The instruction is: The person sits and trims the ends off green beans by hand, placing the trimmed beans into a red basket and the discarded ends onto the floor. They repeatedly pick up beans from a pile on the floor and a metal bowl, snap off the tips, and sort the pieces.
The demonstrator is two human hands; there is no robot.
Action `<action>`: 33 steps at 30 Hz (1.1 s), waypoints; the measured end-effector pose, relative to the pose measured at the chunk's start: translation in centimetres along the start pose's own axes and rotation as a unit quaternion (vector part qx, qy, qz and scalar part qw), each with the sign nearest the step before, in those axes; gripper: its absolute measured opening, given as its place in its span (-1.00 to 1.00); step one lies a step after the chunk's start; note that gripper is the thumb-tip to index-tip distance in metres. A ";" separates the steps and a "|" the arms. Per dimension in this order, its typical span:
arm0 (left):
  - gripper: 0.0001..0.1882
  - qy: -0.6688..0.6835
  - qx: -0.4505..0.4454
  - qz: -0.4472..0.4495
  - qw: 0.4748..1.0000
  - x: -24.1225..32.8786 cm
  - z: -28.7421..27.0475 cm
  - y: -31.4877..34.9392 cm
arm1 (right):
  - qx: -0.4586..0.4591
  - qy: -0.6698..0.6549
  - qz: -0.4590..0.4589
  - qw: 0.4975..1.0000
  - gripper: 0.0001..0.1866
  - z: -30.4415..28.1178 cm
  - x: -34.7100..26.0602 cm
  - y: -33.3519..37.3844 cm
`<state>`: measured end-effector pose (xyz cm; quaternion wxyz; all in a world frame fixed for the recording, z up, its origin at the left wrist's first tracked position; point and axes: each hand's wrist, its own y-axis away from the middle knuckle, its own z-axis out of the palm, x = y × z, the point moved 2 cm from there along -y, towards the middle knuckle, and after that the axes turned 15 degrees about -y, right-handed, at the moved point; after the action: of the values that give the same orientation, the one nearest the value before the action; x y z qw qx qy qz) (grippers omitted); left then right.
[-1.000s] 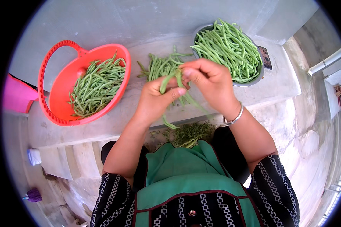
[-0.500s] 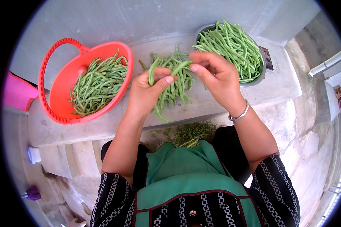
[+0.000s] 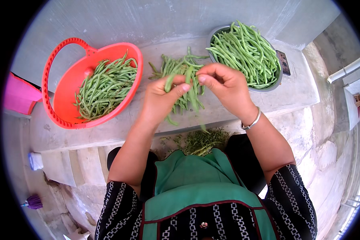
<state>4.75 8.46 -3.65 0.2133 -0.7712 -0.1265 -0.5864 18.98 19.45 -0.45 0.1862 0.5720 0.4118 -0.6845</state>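
My left hand (image 3: 161,99) is closed, with green beans (image 3: 191,90) pinched between thumb and fingers. One bean hangs down from its fingertips, and another sticks up past the index finger. Close on its right, my right hand (image 3: 230,85) has thumb and index finger pressed together near the bean's upper end. Whatever lies in that pinch is too small to make out. A loose pile of green beans (image 3: 170,68) lies on the ledge under and beyond both hands. A small green blur shows below the hanging bean, by the ledge's front edge.
A red handled basket (image 3: 64,102) of beans stands left on the concrete ledge (image 3: 300,86). At the right are a metal basin (image 3: 277,82) heaped with beans and a phone (image 3: 283,63). Green scraps (image 3: 204,143) lie on the floor below the ledge, between my knees.
My right hand has drawn slightly toward me and its fingers have closed. The bean once stretched between both hands now hangs downward from my left hand.
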 end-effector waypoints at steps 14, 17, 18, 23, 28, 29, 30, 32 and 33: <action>-0.81 0.044 0.228 0.022 0.972 0.8 -5.6 -1.1 | -0.150 0.217 -0.008 0.964 -0.81 0.5 1.9 0.6; -0.79 0.035 0.220 -0.008 0.975 0.8 -5.9 -0.8 | -0.133 0.280 -0.067 0.948 -0.83 0.7 2.5 0.5; -0.78 0.037 0.215 -0.020 0.976 0.8 -6.1 -0.7 | -0.115 0.300 -0.080 0.944 -0.83 0.5 2.3 0.4; -0.78 -0.248 0.288 0.124 0.916 4.1 -6.7 -0.1 | -0.089 0.415 -0.112 0.899 -0.85 -0.8 0.7 0.4; -0.74 -0.352 0.019 0.196 0.915 4.5 -0.5 1.5 | -0.123 0.364 -0.168 0.908 -0.89 0.5 -1.3 1.3; -0.75 -0.356 0.002 0.186 0.916 4.3 -0.1 1.5 | -0.124 0.361 -0.171 0.908 -0.89 0.3 -1.6 1.4; -0.76 -0.360 -0.015 0.175 0.916 4.2 0.1 1.5 | -0.126 0.359 -0.174 0.909 -0.89 0.1 -1.9 1.5; -0.78 -0.340 -0.032 0.168 0.925 4.4 0.2 1.4 | -0.116 0.351 -0.192 0.909 -0.88 -0.1 -2.0 1.7; -0.79 -0.330 -0.040 0.163 0.929 4.5 0.2 1.4 | -0.105 0.345 -0.207 0.909 -0.88 0.0 -2.0 1.8</action>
<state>6.76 7.10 0.34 0.2212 -0.9390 -0.0387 -0.2605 20.87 17.94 0.80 -0.0542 0.6517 0.6292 -0.4201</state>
